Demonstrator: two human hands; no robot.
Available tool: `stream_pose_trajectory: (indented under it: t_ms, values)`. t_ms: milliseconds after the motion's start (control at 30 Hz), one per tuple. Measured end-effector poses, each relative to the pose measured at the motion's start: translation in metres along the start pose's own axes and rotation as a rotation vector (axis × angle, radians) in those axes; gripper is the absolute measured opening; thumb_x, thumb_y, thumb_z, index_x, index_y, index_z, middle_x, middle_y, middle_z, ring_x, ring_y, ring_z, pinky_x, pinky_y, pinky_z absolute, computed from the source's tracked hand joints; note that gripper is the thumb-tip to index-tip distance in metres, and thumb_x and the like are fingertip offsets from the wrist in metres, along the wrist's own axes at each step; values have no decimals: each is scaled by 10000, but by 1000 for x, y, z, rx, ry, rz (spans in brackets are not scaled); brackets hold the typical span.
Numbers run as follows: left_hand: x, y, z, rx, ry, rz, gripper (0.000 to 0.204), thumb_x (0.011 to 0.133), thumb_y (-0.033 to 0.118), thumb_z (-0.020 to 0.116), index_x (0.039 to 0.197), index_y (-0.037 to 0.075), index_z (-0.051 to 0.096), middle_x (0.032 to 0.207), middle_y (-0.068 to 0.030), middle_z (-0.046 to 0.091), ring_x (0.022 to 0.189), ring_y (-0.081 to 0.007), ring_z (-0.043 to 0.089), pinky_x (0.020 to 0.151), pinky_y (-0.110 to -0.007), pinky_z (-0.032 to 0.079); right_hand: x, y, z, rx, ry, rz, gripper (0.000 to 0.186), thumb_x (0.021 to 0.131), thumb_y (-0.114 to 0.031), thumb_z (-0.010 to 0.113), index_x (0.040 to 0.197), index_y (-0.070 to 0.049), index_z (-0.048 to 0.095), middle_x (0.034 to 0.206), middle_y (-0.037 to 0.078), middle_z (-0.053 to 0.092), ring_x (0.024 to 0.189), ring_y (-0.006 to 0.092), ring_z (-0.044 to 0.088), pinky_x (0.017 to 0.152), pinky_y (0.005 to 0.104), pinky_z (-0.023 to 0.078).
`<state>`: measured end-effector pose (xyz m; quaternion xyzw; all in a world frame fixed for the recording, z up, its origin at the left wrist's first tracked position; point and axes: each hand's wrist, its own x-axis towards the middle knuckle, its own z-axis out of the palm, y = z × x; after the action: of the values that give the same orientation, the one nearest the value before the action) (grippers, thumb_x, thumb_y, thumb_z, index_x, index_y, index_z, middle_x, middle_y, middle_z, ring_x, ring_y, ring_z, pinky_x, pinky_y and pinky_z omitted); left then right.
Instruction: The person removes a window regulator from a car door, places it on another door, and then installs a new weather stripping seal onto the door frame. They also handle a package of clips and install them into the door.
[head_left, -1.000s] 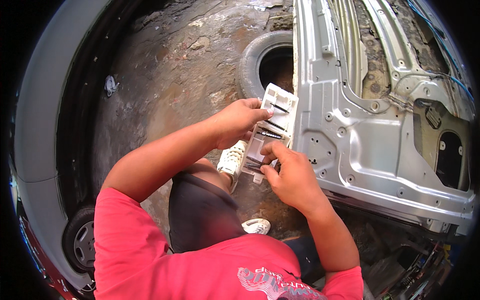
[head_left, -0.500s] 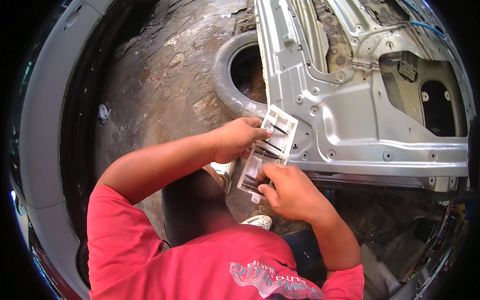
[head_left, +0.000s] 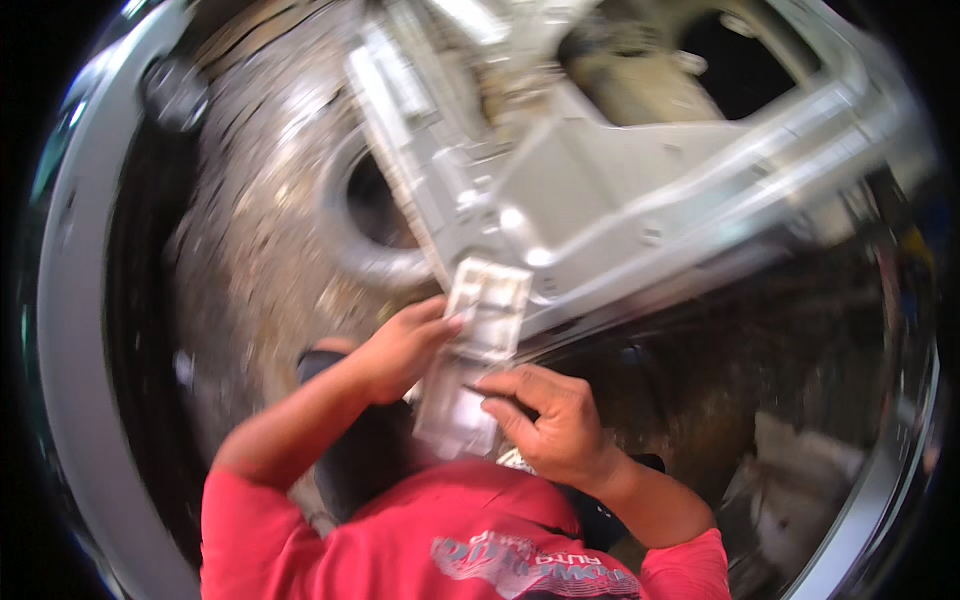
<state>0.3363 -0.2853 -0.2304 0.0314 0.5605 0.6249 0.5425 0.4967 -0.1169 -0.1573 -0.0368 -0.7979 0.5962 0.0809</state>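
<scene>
A white plastic bit case (head_left: pixel 487 335) lies hinged open in front of me. My left hand (head_left: pixel 407 345) is closed on its left edge near the hinge, thumb on top. A dark thin bit (head_left: pixel 492 309) lies across the upper half; the lower half looks mostly pale, though blurred. Over the right edge of that lower half is my right hand (head_left: pixel 555 425), with thumb and fingers pinched round a dark slim piece that looks like a drill bit (head_left: pixel 472 387). Only its tip shows past the fingertips.
A bare silver car door panel (head_left: pixel 590 190) lies ahead to the right, partly over a worn tyre (head_left: pixel 350 255). A grey curved car body part (head_left: pixel 85 330) runs along the left. Pale boxy scraps (head_left: pixel 800 480) lie at lower right on the dark ground.
My view has swung, blurring the scene; case and hands now sit lower and further left in it. The right hand has lifted from the lower half, where several dark bits showed before.
</scene>
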Motion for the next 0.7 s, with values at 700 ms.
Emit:
stream_pose_trajectory:
  t_ms: [700]
  values:
    - [9,23,32,76,63,-128,512,1048,171,532,1521,-6,448,1285,-133,681,1097,-238,700,957,-411,571,-13,98,-89,263,904,127,184,1053,-85,591,1180,-8,700,897,73,774,665,95,666,627,261,545]
